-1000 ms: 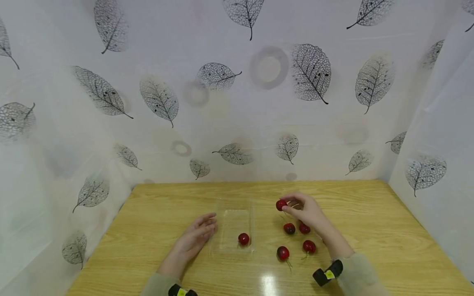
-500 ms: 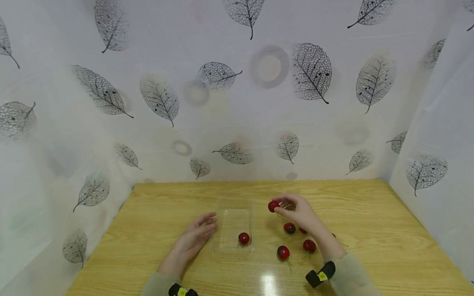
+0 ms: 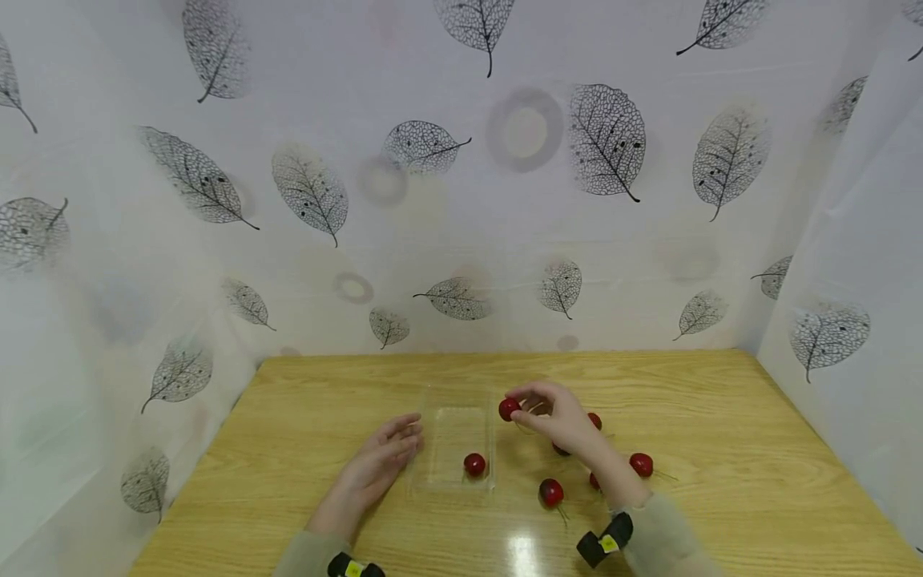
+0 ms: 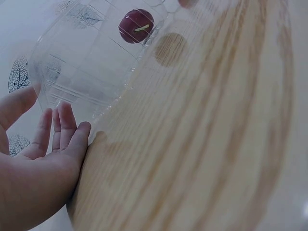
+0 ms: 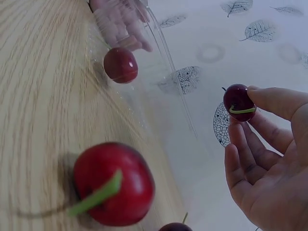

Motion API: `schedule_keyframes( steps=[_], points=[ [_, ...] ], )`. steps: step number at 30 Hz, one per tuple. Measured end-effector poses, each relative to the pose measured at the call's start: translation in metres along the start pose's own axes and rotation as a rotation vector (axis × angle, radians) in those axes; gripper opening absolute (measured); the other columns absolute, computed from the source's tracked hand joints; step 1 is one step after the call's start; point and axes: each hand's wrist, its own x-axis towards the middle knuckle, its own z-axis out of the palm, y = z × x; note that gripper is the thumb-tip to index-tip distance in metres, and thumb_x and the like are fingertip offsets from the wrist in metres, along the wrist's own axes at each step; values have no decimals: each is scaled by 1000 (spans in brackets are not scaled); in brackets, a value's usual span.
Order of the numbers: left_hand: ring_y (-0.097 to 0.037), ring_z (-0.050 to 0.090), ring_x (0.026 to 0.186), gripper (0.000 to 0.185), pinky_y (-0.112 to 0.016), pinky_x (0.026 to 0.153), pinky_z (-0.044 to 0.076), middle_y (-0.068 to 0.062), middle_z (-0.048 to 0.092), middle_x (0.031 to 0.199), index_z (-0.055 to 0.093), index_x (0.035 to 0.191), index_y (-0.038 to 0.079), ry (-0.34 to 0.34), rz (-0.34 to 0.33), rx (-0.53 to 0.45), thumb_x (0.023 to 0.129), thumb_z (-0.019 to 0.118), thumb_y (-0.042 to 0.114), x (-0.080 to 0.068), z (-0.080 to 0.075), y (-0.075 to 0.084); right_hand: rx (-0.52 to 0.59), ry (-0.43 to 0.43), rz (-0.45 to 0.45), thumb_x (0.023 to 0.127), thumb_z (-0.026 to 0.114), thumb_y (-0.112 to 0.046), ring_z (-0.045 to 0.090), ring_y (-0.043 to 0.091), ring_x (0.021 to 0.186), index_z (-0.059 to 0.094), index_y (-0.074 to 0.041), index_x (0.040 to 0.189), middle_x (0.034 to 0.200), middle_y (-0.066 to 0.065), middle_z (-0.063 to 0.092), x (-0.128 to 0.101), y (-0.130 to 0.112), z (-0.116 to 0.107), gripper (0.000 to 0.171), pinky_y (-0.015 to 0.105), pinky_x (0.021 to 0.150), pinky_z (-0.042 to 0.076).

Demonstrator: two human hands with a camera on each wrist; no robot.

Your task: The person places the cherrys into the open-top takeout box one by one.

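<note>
My right hand [image 3: 551, 413] pinches a dark red cherry [image 3: 509, 409] between thumb and fingers, just off the right side of a clear plastic box [image 3: 461, 425]. In the right wrist view this cherry [image 5: 239, 102] shows a green stem. Another cherry [image 3: 474, 465] lies inside the box, near its front right corner. My left hand [image 3: 382, 461] rests beside the box's left side with relaxed fingers. In the left wrist view its fingertips [image 4: 65, 108] are at the box wall; whether they touch it I cannot tell.
Several loose cherries lie on the wooden table [image 3: 324, 393] right of the box: one in front [image 3: 551, 493], one at the right [image 3: 641, 464], others partly hidden by my right forearm. A leaf-patterned sheet [image 3: 461, 200] encloses the back and sides.
My right hand has moved left with the pinched cherry, closer to the box, uncovering cherries on the right. The left hand, the box and the cherry in it have stayed put.
</note>
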Motion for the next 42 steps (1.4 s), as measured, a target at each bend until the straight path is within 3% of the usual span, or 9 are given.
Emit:
schedule_keyframes(
  steps=[11,26,42],
  points=[
    [-7,59,119,49,-20,107,51,4,55,126,44,153,-1,-3,6,-20,105,55,-2,0,-1,-1,9,-27,3,98,76,-12,67,9,96,74,-2,124,115,16,74,2,-7,14,28,26,87,58],
    [-8,58,120,55,-19,106,50,2,54,127,37,157,-4,10,-8,-18,105,56,-1,0,1,1,43,-91,-31,96,78,-14,67,5,95,74,-4,123,113,13,75,4,-13,39,29,22,89,58],
    [-7,58,119,52,-19,106,50,3,55,126,41,155,-2,14,-10,-2,105,57,0,2,1,0,42,-163,-128,93,80,-11,69,7,92,75,-1,118,111,17,76,3,-11,62,27,25,86,60]
  ],
)
